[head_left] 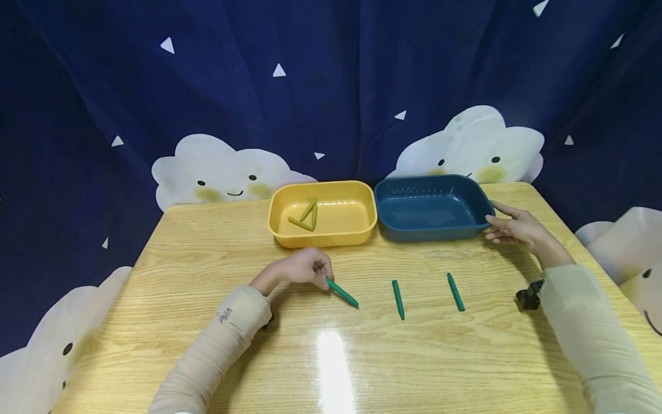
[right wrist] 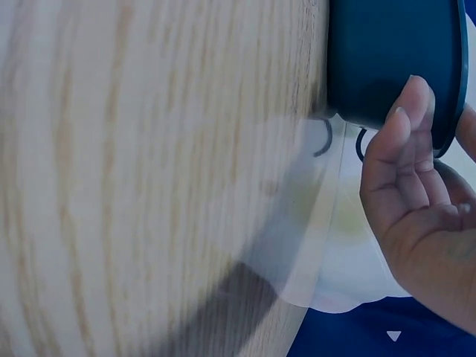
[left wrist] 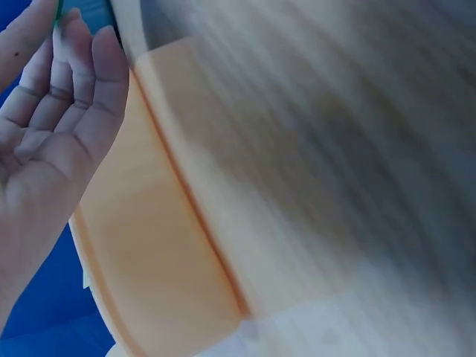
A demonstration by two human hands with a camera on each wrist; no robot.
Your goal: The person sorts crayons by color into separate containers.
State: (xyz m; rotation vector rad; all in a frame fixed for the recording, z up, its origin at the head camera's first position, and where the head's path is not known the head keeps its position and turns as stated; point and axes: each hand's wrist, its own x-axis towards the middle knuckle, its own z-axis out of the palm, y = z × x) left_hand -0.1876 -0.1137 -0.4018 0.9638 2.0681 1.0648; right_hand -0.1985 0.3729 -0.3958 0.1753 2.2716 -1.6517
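Observation:
My left hand [head_left: 308,267] pinches one end of a green crayon [head_left: 342,293], whose other end slants down to the right, close over the table. In the left wrist view only a sliver of that crayon [left wrist: 59,9] shows at the fingertips. At the right end of a blue bin [head_left: 429,210], my right hand [head_left: 519,230] holds the bin's corner, fingers [right wrist: 401,141] against its outer wall and thumb near the rim. Two more green crayons, one in the middle [head_left: 398,299] and one farther right [head_left: 455,292], lie in front of the blue bin.
A yellow bin [head_left: 323,238] stands directly left of the blue one, with several olive-yellow crayons [head_left: 301,223] inside. Both bins sit at the back of the wooden table [head_left: 439,368]. A dark blue curtain [head_left: 331,115] with clouds hangs behind.

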